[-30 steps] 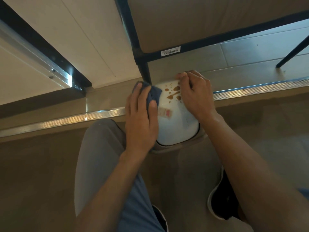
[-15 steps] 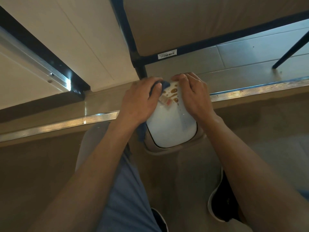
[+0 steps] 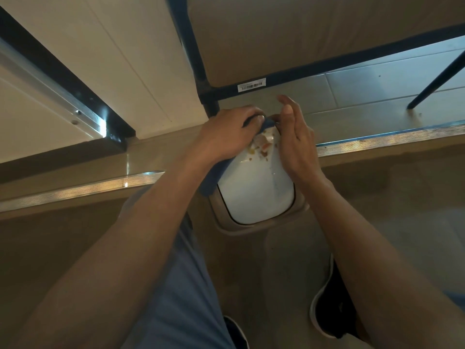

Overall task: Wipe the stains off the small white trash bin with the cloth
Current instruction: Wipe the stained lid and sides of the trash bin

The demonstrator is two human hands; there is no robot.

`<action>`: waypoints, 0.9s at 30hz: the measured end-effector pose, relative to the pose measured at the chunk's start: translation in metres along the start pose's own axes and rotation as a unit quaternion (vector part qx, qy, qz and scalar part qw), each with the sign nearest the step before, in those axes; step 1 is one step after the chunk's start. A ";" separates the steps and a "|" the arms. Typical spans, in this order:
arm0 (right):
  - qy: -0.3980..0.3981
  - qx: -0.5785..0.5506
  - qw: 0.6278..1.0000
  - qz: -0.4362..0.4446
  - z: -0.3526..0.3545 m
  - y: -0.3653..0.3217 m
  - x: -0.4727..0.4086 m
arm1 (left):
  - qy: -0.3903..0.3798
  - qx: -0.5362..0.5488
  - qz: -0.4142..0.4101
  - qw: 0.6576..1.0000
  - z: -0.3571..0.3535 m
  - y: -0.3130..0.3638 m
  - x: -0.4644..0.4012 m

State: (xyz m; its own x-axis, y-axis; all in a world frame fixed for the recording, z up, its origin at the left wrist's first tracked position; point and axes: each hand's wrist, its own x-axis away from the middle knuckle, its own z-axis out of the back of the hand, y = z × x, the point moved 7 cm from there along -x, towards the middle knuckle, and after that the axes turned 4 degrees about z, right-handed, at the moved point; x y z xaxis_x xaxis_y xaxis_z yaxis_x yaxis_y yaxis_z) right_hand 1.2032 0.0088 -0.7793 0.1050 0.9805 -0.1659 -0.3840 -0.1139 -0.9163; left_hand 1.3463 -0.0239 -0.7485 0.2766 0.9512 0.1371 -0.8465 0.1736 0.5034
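The small white trash bin (image 3: 254, 192) lies on its side on the floor, its beige rim toward me. Smeared brown stains (image 3: 261, 147) mark its far end. My left hand (image 3: 226, 134) is shut on the blue cloth (image 3: 211, 180) and presses it onto the bin's far left part; cloth hangs down the left side. My right hand (image 3: 297, 144) rests edge-on against the bin's right side. Its fingers are straight and lifted, and its thumb touches the cloth near the top.
A dark blue chair frame and leg (image 3: 208, 102) stands just behind the bin, with a barcode label (image 3: 251, 85). A metal floor strip (image 3: 377, 141) runs across. Another chair leg (image 3: 437, 79) is at the right. My knee and black shoes (image 3: 334, 313) are below.
My left hand slid the cloth farther over the bin's stained end, smearing the brown spots. My right hand's fingers lifted off the top and straightened.
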 end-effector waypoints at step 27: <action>0.101 0.046 0.992 -0.058 0.014 0.000 0.008 | -0.080 0.040 0.014 0.996 -0.002 -0.013 -0.006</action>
State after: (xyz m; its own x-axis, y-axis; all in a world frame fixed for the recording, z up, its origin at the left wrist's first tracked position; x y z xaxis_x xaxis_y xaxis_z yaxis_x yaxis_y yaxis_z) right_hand 1.1916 0.0192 -0.7753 0.3313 0.9332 -0.1394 -0.4405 0.0224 -0.8975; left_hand 1.3544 -0.0316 -0.7578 0.3275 0.9012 0.2840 -0.8175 0.1196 0.5633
